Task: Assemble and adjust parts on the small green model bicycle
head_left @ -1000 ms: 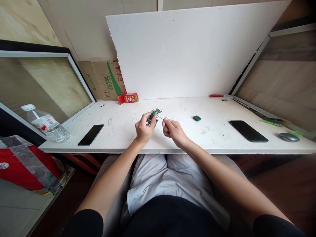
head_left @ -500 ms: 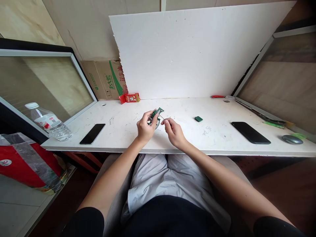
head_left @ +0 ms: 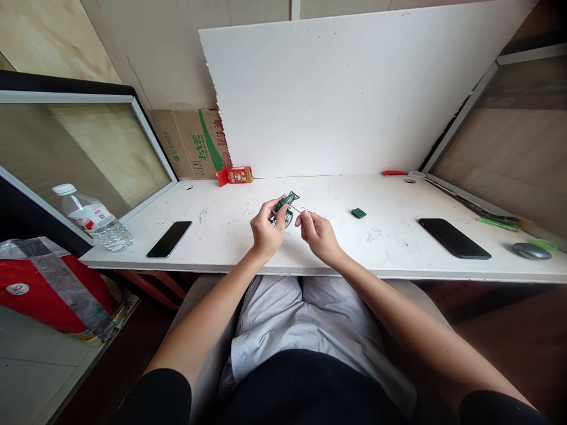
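Above the white table (head_left: 230, 236), my left hand (head_left: 268, 230) is closed around a small green part (head_left: 290, 199) with a round grey wheel-like piece below it. My right hand (head_left: 319, 233), just to the right, pinches a thin rod (head_left: 295, 208) between thumb and finger. The rod's far end meets or lies in front of the green part; the exact contact is too small to tell. A small dark green block (head_left: 358, 213) lies on the table to the right of my right hand.
Phones lie at left (head_left: 169, 239) and right (head_left: 454, 238). A water bottle (head_left: 95, 218) leans at far left. A red box (head_left: 239, 175) stands near the white board (head_left: 332, 94). At far right are a grey oval object (head_left: 531, 251) and a green strip (head_left: 498, 224).
My right hand has drawn slightly away from my left hand, showing more of the rod. The whole view has shifted a little.
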`<state>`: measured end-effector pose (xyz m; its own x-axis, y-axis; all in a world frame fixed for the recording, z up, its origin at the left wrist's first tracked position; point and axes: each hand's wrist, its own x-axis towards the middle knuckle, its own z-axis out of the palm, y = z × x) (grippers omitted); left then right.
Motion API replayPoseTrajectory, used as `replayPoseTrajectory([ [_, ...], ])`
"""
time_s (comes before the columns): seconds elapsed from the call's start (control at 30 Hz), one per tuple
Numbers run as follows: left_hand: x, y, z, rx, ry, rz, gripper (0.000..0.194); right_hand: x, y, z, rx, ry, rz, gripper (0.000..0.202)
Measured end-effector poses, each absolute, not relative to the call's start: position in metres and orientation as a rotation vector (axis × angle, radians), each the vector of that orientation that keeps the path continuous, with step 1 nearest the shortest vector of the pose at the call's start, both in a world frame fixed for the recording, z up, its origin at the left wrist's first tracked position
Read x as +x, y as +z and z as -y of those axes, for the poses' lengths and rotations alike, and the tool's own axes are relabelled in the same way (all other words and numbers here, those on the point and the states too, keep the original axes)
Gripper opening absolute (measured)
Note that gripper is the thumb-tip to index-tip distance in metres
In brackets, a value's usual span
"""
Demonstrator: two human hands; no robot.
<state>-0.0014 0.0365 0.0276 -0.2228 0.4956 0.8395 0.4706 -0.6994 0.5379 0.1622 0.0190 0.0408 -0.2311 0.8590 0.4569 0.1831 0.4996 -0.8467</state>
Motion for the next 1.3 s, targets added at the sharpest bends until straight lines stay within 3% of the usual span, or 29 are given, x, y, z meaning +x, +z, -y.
replayPoseTrajectory([
  [0.33, 0.000, 0.033, -0.029, 1.849, 2.174, -1.100, 0.027, 0.159, 0.059, -0.010, -0.634, 1.515, 1.386, 0.045],
  [0.7, -0.014, 0.033, -0.039, 1.926, 2.102, -1.106, 0.027, 0.168, 0.055, -0.023, -0.591, 1.887, 1.254, 0.043],
  [0.83, -0.023, 0.037, -0.043, 1.994, 2.093, -0.983, 0.020, 0.173, 0.046, -0.038, -0.709, 1.781, 1.166, 0.046],
  [1.03, -0.017, 0.037, -0.042, 2.430, 2.097, -1.003, 0.008, 0.179, 0.037, -0.053, -0.895, 1.250, 1.265, 0.055],
  [1.3, -0.022, 0.026, -0.048, 2.658, 2.064, -1.017, 0.022, 0.178, 0.038, -0.053, -0.699, 1.013, 1.349, 0.046],
])
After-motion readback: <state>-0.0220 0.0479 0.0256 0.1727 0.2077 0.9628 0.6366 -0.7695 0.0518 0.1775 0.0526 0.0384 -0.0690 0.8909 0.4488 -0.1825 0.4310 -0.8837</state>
